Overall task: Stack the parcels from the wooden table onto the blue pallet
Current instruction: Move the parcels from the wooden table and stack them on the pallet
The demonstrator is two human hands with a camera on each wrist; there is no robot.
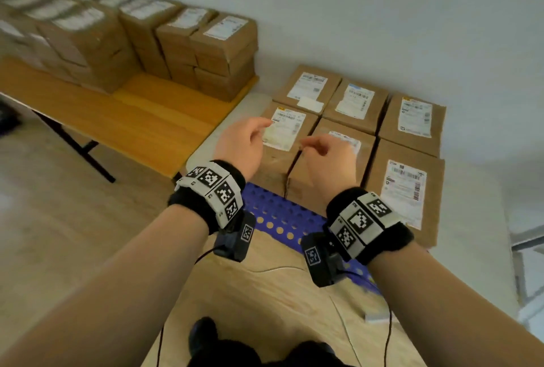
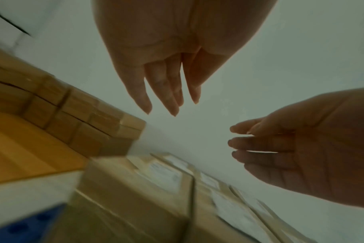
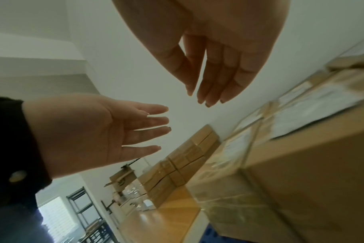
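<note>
Several brown cardboard parcels (image 1: 350,119) with white labels stand packed together on the blue perforated pallet (image 1: 273,210) against the wall. More parcels (image 1: 188,43) are stacked on the wooden table (image 1: 141,122) at the left. My left hand (image 1: 244,140) hovers empty above the front-left parcel (image 1: 279,143) on the pallet, fingers loose. My right hand (image 1: 326,154) hovers empty above the neighbouring parcel (image 1: 332,160), fingers relaxed. In the left wrist view the left hand (image 2: 168,78) has straight fingers over the parcels (image 2: 148,189). The right wrist view shows the right hand (image 3: 210,69) likewise, holding nothing.
The table's black leg (image 1: 79,149) stands on the wood floor (image 1: 59,219) at the left. A cable (image 1: 347,334) runs over the floor near my feet. A white wall (image 1: 382,13) backs the pallet. Dark shelving (image 3: 87,213) stands far off.
</note>
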